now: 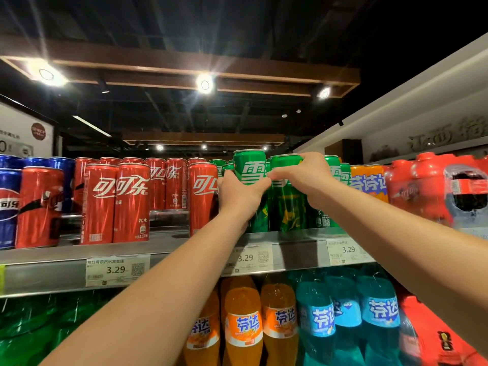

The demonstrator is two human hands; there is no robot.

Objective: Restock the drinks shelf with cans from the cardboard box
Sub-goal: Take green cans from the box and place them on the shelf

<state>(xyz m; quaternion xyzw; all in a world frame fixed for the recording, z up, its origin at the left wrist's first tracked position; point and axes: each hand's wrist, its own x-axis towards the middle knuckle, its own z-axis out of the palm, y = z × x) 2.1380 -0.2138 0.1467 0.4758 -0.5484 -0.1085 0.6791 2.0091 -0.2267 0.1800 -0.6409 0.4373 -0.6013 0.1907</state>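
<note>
Left hand (237, 192) grips green can (249, 166); right hand (309, 175) grips second green can (286, 204) alongside; red cans (132, 202) crowd left.

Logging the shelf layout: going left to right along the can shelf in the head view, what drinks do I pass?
blue cans → red cans → green cans → orange cans → red shrink-wrapped packs

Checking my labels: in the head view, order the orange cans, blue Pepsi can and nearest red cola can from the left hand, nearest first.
1. Red cola can, just left of the left hand.
2. Orange cans, right, beyond the green cans.
3. Blue Pepsi can, far left end.
</note>
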